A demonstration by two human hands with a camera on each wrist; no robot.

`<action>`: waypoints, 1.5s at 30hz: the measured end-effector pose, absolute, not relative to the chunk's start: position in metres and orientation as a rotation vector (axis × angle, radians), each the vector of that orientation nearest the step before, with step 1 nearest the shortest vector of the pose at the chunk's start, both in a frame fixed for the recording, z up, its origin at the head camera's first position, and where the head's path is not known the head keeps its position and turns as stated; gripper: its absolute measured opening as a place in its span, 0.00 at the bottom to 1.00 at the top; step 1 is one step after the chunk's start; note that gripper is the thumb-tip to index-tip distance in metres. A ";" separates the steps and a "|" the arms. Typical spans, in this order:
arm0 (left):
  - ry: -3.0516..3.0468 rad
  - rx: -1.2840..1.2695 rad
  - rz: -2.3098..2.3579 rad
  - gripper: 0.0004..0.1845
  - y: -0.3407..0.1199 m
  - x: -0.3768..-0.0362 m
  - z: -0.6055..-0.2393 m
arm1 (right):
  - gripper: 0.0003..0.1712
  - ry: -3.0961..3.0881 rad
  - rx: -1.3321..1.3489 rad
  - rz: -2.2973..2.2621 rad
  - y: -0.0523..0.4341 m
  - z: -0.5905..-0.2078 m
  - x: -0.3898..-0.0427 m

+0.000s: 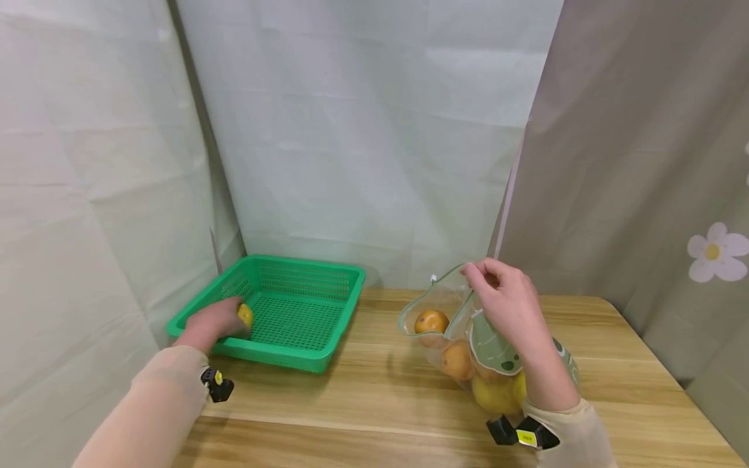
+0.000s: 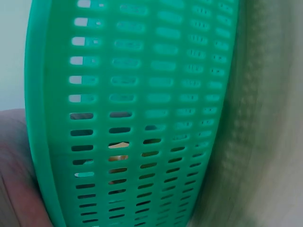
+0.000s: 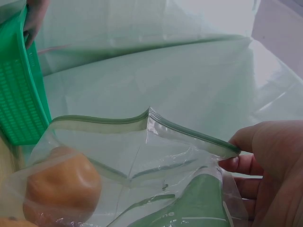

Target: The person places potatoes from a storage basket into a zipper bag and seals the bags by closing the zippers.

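My left hand [image 1: 216, 321] reaches over the near left rim of the green plastic basket [image 1: 324, 354] and holds a yellow fruit [image 1: 246, 316] low inside it. The fingers are partly hidden behind the fruit and the rim. On the right, my right hand [image 1: 509, 299] pinches the green-edged mouth of a clear zip bag [image 3: 137, 151] between thumb and fingers. The bag's mouth gapes toward the left. Inside it are an orange-coloured round fruit [image 1: 432, 322], another orange one [image 1: 457, 361] and a yellow fruit [image 1: 496, 394] at the bottom. A green printed patch [image 1: 494, 344] covers part of its contents.
Basket and bag stand apart on a wooden table [image 1: 374, 390]. Pale cloth [image 1: 374, 130] hangs behind and on the left. A brownish curtain [image 1: 614, 195] with a white flower [image 1: 716, 252] hangs at the right.
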State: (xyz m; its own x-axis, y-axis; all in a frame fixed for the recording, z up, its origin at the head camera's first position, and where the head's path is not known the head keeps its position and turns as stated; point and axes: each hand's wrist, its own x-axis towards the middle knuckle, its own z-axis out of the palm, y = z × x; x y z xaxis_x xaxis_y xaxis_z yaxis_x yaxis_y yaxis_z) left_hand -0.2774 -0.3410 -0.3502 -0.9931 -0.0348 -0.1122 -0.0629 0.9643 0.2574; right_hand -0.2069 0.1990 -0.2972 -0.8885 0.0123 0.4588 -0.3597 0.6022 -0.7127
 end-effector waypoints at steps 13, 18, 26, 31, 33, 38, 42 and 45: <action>3.080 -0.146 0.613 0.52 -0.337 -0.284 -0.352 | 0.24 -2.415 0.276 1.204 0.200 -0.298 -0.207; 3.136 -0.084 0.761 0.49 -0.330 -0.281 -0.346 | 0.24 -2.405 0.279 1.190 0.199 -0.299 -0.209; 3.267 -0.021 0.875 0.49 -0.306 -0.287 -0.344 | 0.23 -2.405 0.276 1.182 0.199 -0.300 -0.210; 3.289 0.011 0.972 0.49 -0.286 -0.283 -0.340 | 0.24 -2.406 0.272 1.190 0.200 -0.300 -0.209; 3.280 0.017 1.020 0.49 -0.278 -0.281 -0.339 | 0.24 -2.405 0.270 1.191 0.200 -0.299 -0.208; 3.242 0.053 1.118 0.49 -0.257 -0.276 -0.333 | 0.23 -2.405 0.260 1.194 0.201 -0.298 -0.206; 3.220 0.123 1.168 0.49 -0.241 -0.274 -0.330 | 0.23 -2.410 0.257 1.199 0.203 -0.297 -0.204; 3.194 0.153 1.220 0.49 -0.231 -0.273 -0.329 | 0.23 -2.411 0.259 1.197 0.204 -0.297 -0.203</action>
